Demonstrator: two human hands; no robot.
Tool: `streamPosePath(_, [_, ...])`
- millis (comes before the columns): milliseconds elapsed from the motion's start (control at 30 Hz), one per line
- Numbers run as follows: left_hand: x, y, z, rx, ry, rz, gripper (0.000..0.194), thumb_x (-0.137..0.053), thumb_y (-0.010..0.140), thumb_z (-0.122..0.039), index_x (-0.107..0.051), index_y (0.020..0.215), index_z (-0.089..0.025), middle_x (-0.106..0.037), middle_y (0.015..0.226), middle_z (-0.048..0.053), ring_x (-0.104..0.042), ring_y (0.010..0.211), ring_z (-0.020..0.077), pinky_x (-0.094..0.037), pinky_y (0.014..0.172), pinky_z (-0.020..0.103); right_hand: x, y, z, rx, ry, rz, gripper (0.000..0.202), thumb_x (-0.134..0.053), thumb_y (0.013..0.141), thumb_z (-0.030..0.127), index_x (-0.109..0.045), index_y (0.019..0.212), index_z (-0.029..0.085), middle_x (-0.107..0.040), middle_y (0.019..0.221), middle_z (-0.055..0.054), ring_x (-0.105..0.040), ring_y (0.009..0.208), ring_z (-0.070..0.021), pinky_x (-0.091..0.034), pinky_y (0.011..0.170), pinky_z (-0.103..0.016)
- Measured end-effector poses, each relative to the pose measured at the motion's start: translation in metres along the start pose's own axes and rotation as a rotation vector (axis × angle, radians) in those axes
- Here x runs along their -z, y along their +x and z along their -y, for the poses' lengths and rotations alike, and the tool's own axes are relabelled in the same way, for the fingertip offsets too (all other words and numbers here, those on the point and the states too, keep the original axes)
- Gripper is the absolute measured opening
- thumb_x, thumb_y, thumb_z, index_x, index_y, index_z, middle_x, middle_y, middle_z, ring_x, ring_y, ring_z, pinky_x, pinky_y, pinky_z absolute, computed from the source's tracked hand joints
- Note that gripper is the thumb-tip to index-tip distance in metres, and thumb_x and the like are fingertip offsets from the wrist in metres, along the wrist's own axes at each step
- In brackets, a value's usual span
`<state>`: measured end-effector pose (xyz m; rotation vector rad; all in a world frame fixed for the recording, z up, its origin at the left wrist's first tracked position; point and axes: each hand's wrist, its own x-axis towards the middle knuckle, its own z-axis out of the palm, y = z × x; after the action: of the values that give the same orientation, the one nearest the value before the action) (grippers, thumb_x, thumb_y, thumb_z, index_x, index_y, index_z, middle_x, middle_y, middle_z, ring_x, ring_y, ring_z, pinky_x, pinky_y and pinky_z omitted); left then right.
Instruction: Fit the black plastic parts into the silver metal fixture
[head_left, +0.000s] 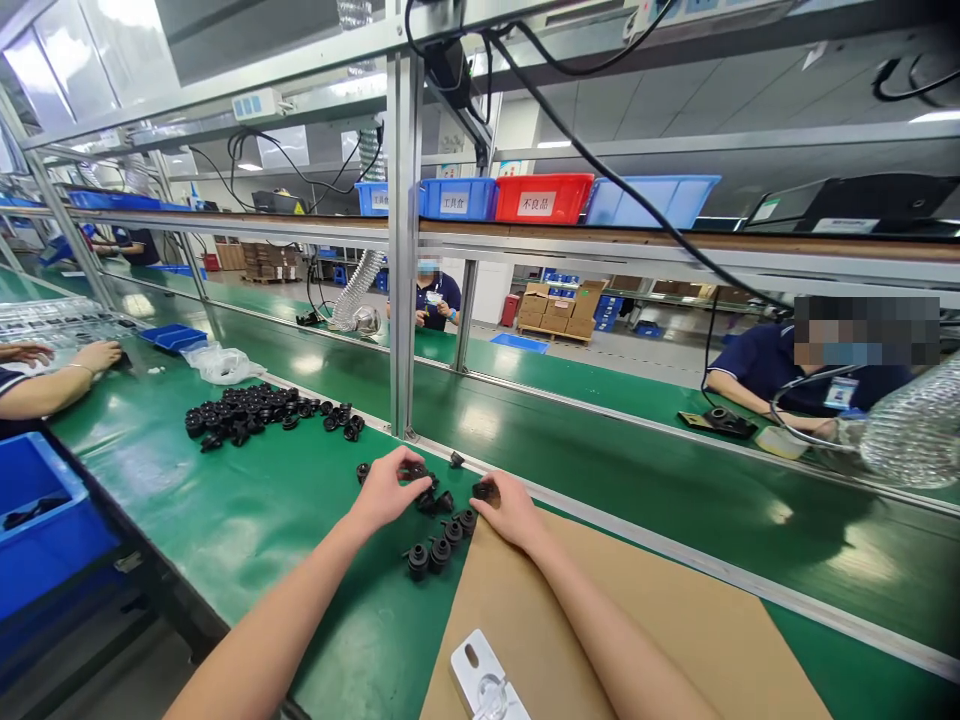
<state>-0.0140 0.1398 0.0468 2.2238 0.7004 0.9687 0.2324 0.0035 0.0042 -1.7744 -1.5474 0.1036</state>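
Observation:
My left hand (388,487) is curled over a few black plastic parts (444,502) on the green table, its thumb and fingers around one of them. To its right, my right hand (511,508) pinches a small black part (485,490) at the corner of a brown cardboard sheet (600,590). Several black parts (418,562) stand upright in a slanted row just below the hands. One more part (456,460) lies near the metal rail. A larger pile of black parts (251,405) is further left.
A white plastic piece (487,680) lies on the cardboard. A metal post (403,250) rises beyond my hands. Blue bin (45,530) at left; plastic bag (223,365) and blue tray (174,338) behind the pile. A co-worker's hand (97,355) is at far left.

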Motion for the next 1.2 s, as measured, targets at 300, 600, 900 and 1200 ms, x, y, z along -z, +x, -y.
streamPosePath(300, [-0.027,-0.021,-0.035,-0.179,-0.266,0.036,0.032,-0.084,0.082,-0.026,-0.069,0.11,-0.023,-0.078,0.102,0.002,-0.074,0.093,0.0211,-0.058,0.084,0.03,0.032,-0.006,0.045,0.192,0.262,0.092,0.027,-0.064,0.088,0.018,-0.065,0.114,0.025,-0.069,0.103,-0.003,-0.065,0.089,-0.0191,-0.055,0.078,-0.032])
streamPosePath(600, [-0.031,-0.019,-0.03,-0.297,-0.28,-0.063,0.038,-0.085,0.084,-0.028,-0.075,0.12,-0.024,-0.077,0.105,0.007,-0.07,0.096,0.0245,-0.055,0.089,0.038,0.031,-0.007,0.074,0.093,0.422,0.065,0.032,-0.065,0.084,0.022,-0.064,0.116,0.021,-0.069,0.094,-0.004,-0.066,0.084,-0.0203,-0.056,0.071,-0.031])
streamPosePath(900, [-0.033,-0.021,-0.035,-0.327,-0.296,-0.04,0.038,-0.079,0.09,-0.027,-0.073,0.128,-0.025,-0.075,0.11,0.008,-0.071,0.098,0.0248,-0.058,0.09,0.039,0.029,-0.018,0.072,0.024,0.549,0.311,0.073,-0.056,0.098,0.027,-0.026,0.165,0.027,-0.06,0.14,-0.012,-0.069,0.095,-0.0217,-0.061,0.087,-0.04])
streamPosePath(1200, [-0.035,-0.023,-0.037,-0.367,-0.313,-0.027,0.042,-0.071,0.095,-0.02,-0.068,0.136,-0.027,-0.068,0.118,0.009,-0.066,0.106,0.025,-0.056,0.095,0.04,0.029,-0.019,0.078,0.183,0.371,0.154,0.054,-0.049,0.106,0.034,-0.037,0.158,0.027,-0.061,0.14,-0.013,-0.064,0.119,-0.0271,-0.056,0.1,-0.043])
